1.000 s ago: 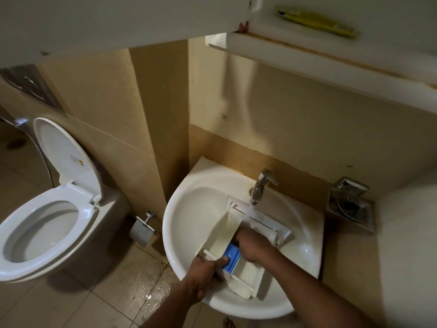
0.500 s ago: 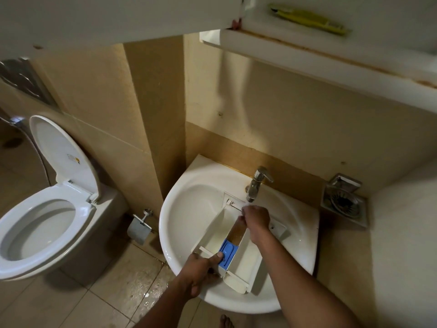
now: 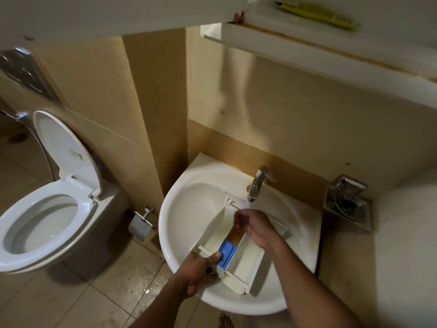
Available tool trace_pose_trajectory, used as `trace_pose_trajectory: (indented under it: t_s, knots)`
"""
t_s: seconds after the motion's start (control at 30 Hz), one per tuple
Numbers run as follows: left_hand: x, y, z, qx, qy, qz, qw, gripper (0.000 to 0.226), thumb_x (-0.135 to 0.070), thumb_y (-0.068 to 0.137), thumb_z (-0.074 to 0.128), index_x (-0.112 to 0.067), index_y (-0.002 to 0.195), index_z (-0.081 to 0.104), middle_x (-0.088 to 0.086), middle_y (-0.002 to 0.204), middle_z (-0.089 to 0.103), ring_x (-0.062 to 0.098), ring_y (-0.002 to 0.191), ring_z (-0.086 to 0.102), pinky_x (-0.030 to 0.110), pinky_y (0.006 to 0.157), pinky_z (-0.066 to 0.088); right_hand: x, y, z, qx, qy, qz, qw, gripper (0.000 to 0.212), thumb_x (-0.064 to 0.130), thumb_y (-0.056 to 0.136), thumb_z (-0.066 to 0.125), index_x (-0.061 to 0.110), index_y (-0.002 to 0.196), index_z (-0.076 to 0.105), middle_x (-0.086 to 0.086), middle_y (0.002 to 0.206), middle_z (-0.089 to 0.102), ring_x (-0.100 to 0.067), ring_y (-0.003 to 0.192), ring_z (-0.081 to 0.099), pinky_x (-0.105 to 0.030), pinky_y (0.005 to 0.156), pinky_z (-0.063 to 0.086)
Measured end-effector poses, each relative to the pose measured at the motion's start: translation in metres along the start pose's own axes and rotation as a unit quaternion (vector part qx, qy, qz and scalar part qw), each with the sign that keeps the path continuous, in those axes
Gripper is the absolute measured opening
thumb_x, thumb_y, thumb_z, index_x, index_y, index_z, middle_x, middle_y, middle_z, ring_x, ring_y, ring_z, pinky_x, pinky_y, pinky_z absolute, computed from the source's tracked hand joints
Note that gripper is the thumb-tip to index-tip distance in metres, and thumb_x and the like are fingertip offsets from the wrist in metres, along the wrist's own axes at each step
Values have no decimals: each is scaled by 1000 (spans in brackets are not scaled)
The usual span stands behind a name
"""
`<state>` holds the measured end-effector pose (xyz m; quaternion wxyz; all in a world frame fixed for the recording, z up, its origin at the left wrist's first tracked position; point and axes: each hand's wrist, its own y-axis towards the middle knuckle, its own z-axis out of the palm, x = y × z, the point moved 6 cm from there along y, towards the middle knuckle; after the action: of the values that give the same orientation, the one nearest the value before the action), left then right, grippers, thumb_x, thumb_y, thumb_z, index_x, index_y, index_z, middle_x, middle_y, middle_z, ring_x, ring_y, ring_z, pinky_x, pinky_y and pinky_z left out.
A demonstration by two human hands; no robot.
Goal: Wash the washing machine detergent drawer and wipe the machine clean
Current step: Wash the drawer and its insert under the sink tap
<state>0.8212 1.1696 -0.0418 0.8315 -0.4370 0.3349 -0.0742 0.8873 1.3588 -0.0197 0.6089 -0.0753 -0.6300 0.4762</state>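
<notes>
Though blurred, right hand [image 3: 256,227] over drawer [image 3: 246,256], fingers unreadable; left hand [image 3: 197,271] gripping it.

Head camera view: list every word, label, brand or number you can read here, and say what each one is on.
No text is legible anywhere in the view.
Small sticker on the raised white toilet lid: too small and blurred to read.
Yellow tube on the white upper shelf: no print can be made out.
Blue insert in the white plastic detergent drawer: raised shapes only, nothing readable.
</notes>
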Motion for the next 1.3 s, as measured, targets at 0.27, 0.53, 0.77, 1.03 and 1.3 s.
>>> trace_pose_trajectory:
  t_s: [0.27,0.53,0.77,1.03,1.3]
  knots:
    - [-3,-1,5,5,-18,-28,999,23,11,89,62,1,111,61,23,87,76,43,95,68,65,96,49,45,-41,-57,-276,-483,-246,794,18,14,83,65,16,101,68,-1,102,69,-20,95,66,-25,70,45]
    - [-7,1,2,3,-15,-42,999,21,10,92,60,1,110,60,23,81,76,43,95,67,66,95,50,27,-42,-69,-225,-663,-58,712,47,44,97,55,21,138,53,-4,140,55,-26,131,47,-34,102,44]
    - [1,6,2,59,-72,-103,990,23,7,96,52,5,119,56,33,110,68,47,111,62,72,96,45,54,-74,-68,-287,-674,-122,670,25,34,100,52,21,113,69,-4,115,67,-23,108,62,-28,80,47]
    - [-1,0,-4,138,-45,-175,974,31,-2,87,59,9,117,60,32,104,68,45,89,68,64,80,57,63,-118,-56,-316,-663,-131,666,24,42,94,59,23,95,73,2,96,72,-19,92,68,-24,64,41]
    - [-29,27,20,157,-10,-129,979,51,-38,106,38,-3,125,70,26,120,69,31,82,75,37,68,63,91,-176,-29,-387,-666,-118,627,26,37,89,58,14,84,70,-5,88,70,-25,82,68,-24,60,36]
